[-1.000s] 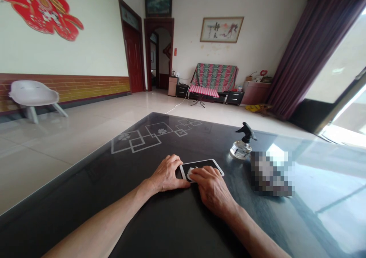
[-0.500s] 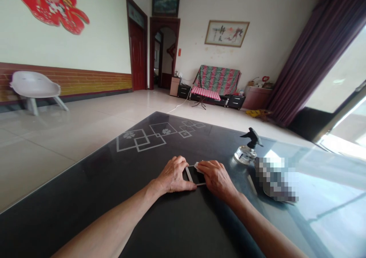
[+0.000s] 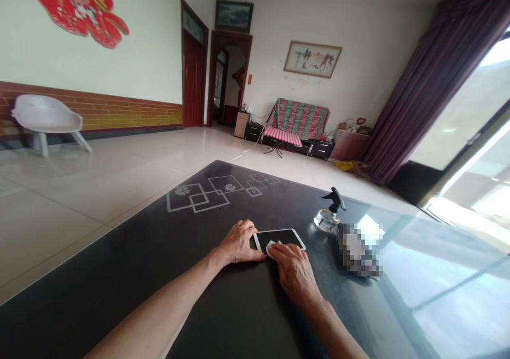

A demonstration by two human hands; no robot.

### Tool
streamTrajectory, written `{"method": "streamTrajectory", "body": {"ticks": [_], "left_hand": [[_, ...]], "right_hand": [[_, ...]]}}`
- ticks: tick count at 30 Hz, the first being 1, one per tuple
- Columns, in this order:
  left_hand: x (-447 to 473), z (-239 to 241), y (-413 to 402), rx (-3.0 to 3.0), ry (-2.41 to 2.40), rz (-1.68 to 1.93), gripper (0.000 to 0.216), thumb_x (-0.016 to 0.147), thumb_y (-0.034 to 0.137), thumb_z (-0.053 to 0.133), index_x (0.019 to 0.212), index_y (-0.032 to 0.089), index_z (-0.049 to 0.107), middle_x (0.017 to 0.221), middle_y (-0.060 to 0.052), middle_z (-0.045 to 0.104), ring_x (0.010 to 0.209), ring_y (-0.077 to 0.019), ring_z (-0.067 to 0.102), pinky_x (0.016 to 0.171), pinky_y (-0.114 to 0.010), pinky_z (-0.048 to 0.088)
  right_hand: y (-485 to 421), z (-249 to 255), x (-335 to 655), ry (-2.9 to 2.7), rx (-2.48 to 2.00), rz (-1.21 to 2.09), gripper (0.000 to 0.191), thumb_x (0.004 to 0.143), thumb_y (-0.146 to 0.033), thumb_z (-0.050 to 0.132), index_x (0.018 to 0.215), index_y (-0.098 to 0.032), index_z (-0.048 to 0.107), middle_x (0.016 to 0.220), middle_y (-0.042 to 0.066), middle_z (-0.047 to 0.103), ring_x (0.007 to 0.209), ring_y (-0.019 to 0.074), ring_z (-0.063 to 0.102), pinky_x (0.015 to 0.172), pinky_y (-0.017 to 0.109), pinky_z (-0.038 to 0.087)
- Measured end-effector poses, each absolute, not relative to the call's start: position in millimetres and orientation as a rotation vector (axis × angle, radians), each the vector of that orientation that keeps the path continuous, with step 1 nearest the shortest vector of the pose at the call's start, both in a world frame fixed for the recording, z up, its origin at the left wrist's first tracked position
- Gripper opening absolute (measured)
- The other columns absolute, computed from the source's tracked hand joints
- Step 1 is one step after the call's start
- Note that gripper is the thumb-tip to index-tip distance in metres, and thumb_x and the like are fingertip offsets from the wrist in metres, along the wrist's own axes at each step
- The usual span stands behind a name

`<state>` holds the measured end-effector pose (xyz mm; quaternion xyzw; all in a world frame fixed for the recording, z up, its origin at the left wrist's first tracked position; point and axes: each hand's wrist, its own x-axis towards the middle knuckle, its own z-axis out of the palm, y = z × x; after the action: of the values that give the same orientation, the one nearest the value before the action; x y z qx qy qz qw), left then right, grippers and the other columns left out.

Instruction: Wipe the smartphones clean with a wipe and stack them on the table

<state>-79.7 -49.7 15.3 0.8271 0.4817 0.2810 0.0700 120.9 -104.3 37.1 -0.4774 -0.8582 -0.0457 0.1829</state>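
Note:
A smartphone (image 3: 285, 236) with a white frame and a dark screen lies face up on the dark glossy table (image 3: 131, 253). My left hand (image 3: 239, 244) grips its left end, the thumb along the near edge and the fingers at the far corner. Under the fingertips of my right hand (image 3: 292, 267), a crumpled white tissue (image 3: 272, 245) is pressed on the near left part of the screen. The right palm hides part of the near edge.
A clear spray bottle (image 3: 327, 219) with a black trigger head stands to the right, beyond the phone. Nearer sits a blurred-out item (image 3: 358, 253). White line patterns (image 3: 203, 194) decorate the tabletop. A white chair (image 3: 47, 117) stands on the floor at left.
My right hand has slid the tissue toward me across the screen, uncovering the phone's right end. My left hand keeps its grip. The camera view has shifted slightly.

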Motion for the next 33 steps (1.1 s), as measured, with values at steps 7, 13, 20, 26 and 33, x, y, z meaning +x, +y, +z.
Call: {"method": "streamTrajectory", "body": {"ticks": [7,13,20,26,33], "left_hand": [[-78,14,-52,2.510,1.454,0.857,0.051,0.059,0.052,0.073,0.095,0.018,0.061,0.103,-0.007,0.057,0.092,-0.0249,0.054,0.085,-0.036,0.046],[-77,18,-52,2.503,1.454,0.835,0.051,0.059,0.050,0.072,0.097,0.018,0.061,0.104,-0.007,0.056,0.092,-0.0251,0.053,0.085,-0.036,0.046],[-76,16,-49,2.456,1.456,0.862,0.050,0.058,0.046,0.073,0.097,0.018,0.061,0.104,-0.007,0.057,0.091,-0.0248,0.055,0.086,-0.036,0.047],[-77,13,-47,2.403,1.440,0.878,0.048,0.057,0.044,0.074,0.096,0.019,0.061,0.104,-0.006,0.057,0.090,-0.0242,0.055,0.085,-0.036,0.047],[-80,18,-43,2.405,1.445,0.780,0.053,0.058,0.046,0.074,0.101,0.019,0.060,0.110,-0.006,0.055,0.094,-0.0246,0.054,0.086,-0.037,0.047]], "right_hand": [[-77,32,141,-2.282,-1.547,-0.234,0.043,0.086,-0.012,0.042,0.118,-0.031,0.063,0.120,-0.002,0.064,0.100,0.0212,0.054,0.083,0.033,0.038],[-60,31,136,-2.237,-1.606,-0.233,0.040,0.084,-0.012,0.044,0.113,-0.026,0.066,0.118,0.001,0.065,0.101,0.0213,0.054,0.084,0.033,0.036],[-58,28,92,-2.338,-1.377,-0.150,0.037,0.083,-0.011,0.047,0.110,-0.027,0.066,0.116,0.000,0.065,0.098,0.0199,0.052,0.085,0.032,0.035],[-51,33,99,-2.465,-1.156,-0.081,0.042,0.082,-0.010,0.047,0.116,-0.029,0.064,0.115,-0.001,0.066,0.098,0.0191,0.052,0.088,0.032,0.036],[-39,24,152,-2.319,-1.301,-0.161,0.038,0.084,-0.011,0.044,0.113,-0.024,0.066,0.118,0.002,0.065,0.104,0.0213,0.052,0.089,0.033,0.036]]}}
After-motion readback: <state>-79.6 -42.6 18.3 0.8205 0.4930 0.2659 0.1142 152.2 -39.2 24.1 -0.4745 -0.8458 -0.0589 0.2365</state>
